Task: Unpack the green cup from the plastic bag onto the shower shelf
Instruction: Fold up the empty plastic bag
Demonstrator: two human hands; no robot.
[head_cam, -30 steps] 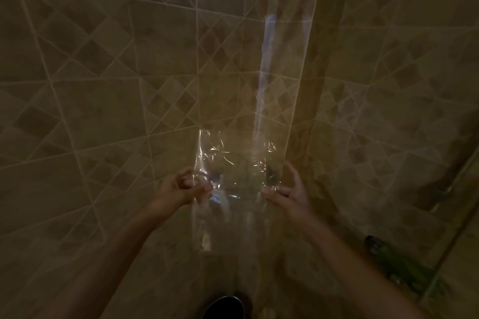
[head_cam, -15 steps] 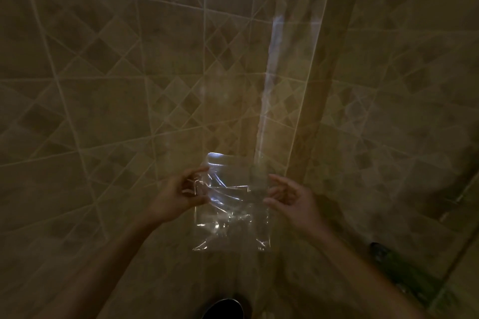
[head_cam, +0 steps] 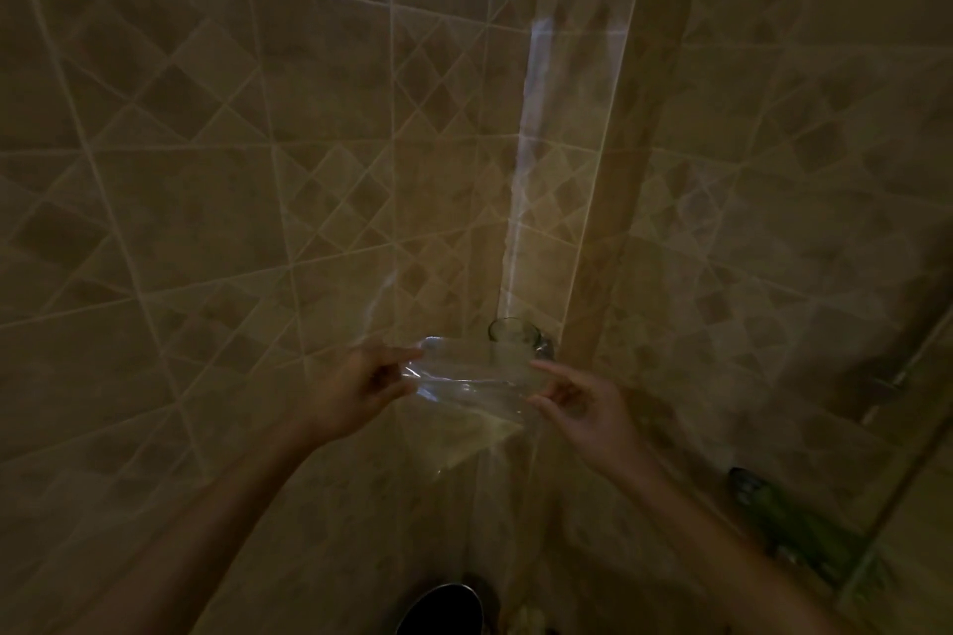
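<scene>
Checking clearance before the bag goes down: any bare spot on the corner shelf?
Too dark to be sure. The shelf corner under the bag looks bare, between the left hand and right hand. The back corner is taken by a clear cup. The green thing crowds the lower right.

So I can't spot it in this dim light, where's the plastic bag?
In the head view the bag is low at centre, stretched between the left hand and right hand, before the tiled corner.

Dim blur hides whether either hand's grip pinches the plastic bag [head_cam: 466, 384].
</scene>
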